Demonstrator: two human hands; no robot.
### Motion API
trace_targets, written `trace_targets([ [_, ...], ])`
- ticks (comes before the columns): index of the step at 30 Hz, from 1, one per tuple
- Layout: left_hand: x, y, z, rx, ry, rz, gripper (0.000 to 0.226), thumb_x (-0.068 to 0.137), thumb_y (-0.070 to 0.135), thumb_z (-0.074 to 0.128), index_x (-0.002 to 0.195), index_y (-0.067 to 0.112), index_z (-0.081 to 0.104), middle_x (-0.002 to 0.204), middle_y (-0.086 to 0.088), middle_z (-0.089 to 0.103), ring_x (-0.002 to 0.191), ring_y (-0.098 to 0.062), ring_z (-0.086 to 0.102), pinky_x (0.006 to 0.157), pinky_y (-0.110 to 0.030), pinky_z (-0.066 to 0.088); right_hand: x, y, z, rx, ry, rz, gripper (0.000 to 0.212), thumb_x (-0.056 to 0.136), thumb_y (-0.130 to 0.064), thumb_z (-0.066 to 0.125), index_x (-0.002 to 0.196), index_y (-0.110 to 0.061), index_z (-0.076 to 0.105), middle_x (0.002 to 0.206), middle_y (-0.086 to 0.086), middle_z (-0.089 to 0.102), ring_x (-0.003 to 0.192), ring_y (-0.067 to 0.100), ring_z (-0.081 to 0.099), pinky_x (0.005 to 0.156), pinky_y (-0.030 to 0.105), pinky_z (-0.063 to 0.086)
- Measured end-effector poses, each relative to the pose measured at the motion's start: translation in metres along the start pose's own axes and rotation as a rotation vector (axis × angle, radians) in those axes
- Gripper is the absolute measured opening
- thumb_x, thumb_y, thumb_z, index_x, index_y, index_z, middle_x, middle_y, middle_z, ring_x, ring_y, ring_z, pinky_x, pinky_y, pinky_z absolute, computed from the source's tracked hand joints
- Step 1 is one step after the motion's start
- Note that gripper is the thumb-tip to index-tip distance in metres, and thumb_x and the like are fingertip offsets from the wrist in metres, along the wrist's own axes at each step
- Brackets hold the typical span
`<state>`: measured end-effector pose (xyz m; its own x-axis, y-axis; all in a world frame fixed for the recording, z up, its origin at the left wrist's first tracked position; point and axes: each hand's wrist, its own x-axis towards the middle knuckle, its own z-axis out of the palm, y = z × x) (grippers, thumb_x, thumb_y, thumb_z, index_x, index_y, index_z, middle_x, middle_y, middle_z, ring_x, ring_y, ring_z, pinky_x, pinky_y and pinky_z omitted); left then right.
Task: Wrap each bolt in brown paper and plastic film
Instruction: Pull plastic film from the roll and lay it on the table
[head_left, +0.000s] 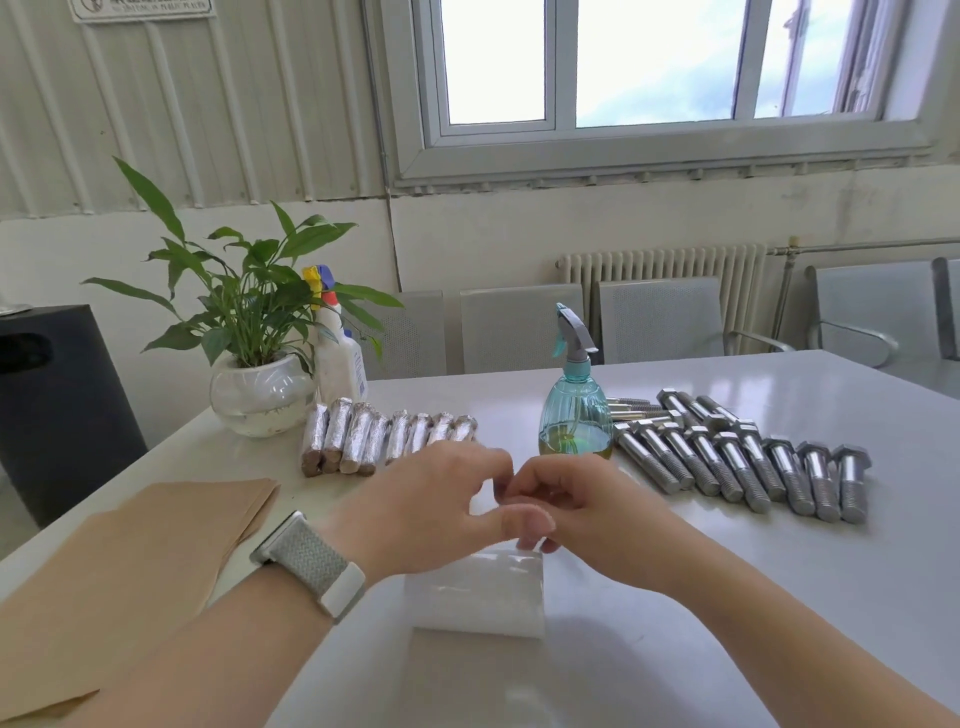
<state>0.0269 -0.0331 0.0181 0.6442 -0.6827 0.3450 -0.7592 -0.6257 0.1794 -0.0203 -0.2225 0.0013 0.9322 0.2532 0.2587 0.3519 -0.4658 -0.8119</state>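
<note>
About eight wrapped bolts (387, 441) lie at far left, over a dozen bare bolts (737, 457) wait right, while the left hand (426, 504) and right hand (582, 514) pinch a plastic film (475, 597) sheet's top edge.

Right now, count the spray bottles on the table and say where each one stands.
2. The white spray bottle stands at the far left, right beside the potted plant. The teal spray bottle stands mid-table, just left of the bare bolts. None seems hidden.

Bright daylight from window (660, 67) at 12 o'clock, panes blown out. Desk (779, 597) glossy, soft sheen and faint reflections, weak shadows. Wide-angle bowing at edges, worst at 9 and 3 o'clock. Hands (498, 504) slightly motion-blurred; overall soft, compressed.
</note>
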Motion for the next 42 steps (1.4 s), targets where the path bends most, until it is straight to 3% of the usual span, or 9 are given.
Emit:
trace_targets([
  [7,0.002,-0.001,-0.001,-0.075,-0.115,-0.057,0.053,0.066,0.084,0.054,0.061,0.031,0.047,0.057,0.008,0.043,0.056,-0.007,0.041,0.050,-0.019,0.033,0.002,0.004,-0.002,0.100,0.032,-0.007,0.010,0.087,-0.019,0.073,0.083,-0.020,0.063,0.069,0.004,0.070,0.060,0.014,0.065,0.060,0.027,0.056],
  [13,-0.008,-0.002,0.009,-0.162,-0.063,-0.009,0.024,0.099,0.042,0.047,0.075,0.040,0.043,0.070,0.000,0.054,0.064,-0.015,0.049,0.059,-0.021,0.038,0.001,0.011,-0.015,0.205,-0.156,0.219,0.036,0.091,-0.052,0.060,0.102,-0.018,0.064,0.093,0.000,0.069,0.088,0.015,0.068,0.074,0.034,0.060],
  [15,-0.011,-0.003,0.011,-0.175,-0.023,-0.012,0.022,0.099,0.044,0.041,0.080,0.033,0.043,0.069,-0.002,0.053,0.065,-0.017,0.048,0.058,-0.020,0.038,-0.005,0.012,-0.017,0.035,-0.318,0.268,0.045,0.076,-0.061,0.072,0.110,-0.034,0.061,0.101,-0.012,0.065,0.090,0.008,0.066,0.076,0.026,0.056],
  [19,-0.013,-0.004,0.022,-0.219,0.105,-0.106,0.028,0.098,0.047,0.038,0.077,0.029,0.040,0.058,0.003,0.047,0.053,-0.013,0.039,0.051,-0.022,0.033,-0.005,0.013,-0.007,-0.259,-0.392,0.229,0.064,0.064,-0.042,0.088,0.115,-0.049,0.051,0.098,-0.017,0.061,0.087,0.011,0.063,0.078,0.028,0.055],
  [23,-0.019,-0.006,0.037,-0.497,0.259,-0.414,0.035,0.102,0.036,0.044,0.070,0.021,0.041,0.047,0.009,0.042,0.046,-0.007,0.034,0.048,-0.023,0.031,-0.004,0.012,-0.006,0.108,-0.349,0.186,0.054,0.071,-0.034,0.083,0.119,-0.031,0.058,0.101,-0.010,0.065,0.086,0.004,0.059,0.071,0.020,0.046],
  [26,-0.027,-0.001,0.052,-0.641,0.337,-0.523,0.037,0.103,0.034,0.042,0.071,0.016,0.043,0.046,0.009,0.041,0.043,-0.009,0.036,0.051,-0.030,0.032,-0.005,0.012,0.005,0.408,-0.296,0.239,0.064,0.065,-0.038,0.081,0.118,-0.013,0.057,0.109,0.002,0.068,0.099,0.014,0.066,0.080,0.028,0.051],
  [31,-0.029,-0.014,0.037,-1.081,0.491,-0.688,0.030,0.105,0.025,0.042,0.078,0.012,0.047,0.047,0.000,0.039,0.033,-0.011,0.024,0.037,-0.016,0.019,0.000,0.010,0.019,0.772,-0.092,0.314,0.061,0.071,-0.035,0.082,0.119,-0.007,0.058,0.117,0.019,0.068,0.108,0.032,0.067,0.099,0.048,0.051],
  [35,-0.038,-0.027,0.030,-1.430,0.431,-0.660,0.032,0.103,0.029,0.045,0.075,0.013,0.049,0.049,-0.001,0.033,0.031,-0.009,0.019,0.040,-0.011,0.016,0.001,0.012,0.026,0.849,-0.019,0.388,0.071,0.059,-0.060,0.083,0.112,-0.016,0.069,0.097,0.003,0.075,0.092,0.020,0.072,0.077,0.034,0.060],
  [42,-0.043,-0.042,0.022,-1.617,0.260,-0.556,0.026,0.089,0.035,0.055,0.070,0.018,0.054,0.046,0.001,0.028,0.027,-0.009,0.022,0.037,-0.012,0.020,-0.003,0.010,0.027,0.944,-0.133,0.361,0.067,0.065,-0.043,0.089,0.120,-0.016,0.062,0.106,0.015,0.072,0.103,0.042,0.067,0.084,0.049,0.056],
])
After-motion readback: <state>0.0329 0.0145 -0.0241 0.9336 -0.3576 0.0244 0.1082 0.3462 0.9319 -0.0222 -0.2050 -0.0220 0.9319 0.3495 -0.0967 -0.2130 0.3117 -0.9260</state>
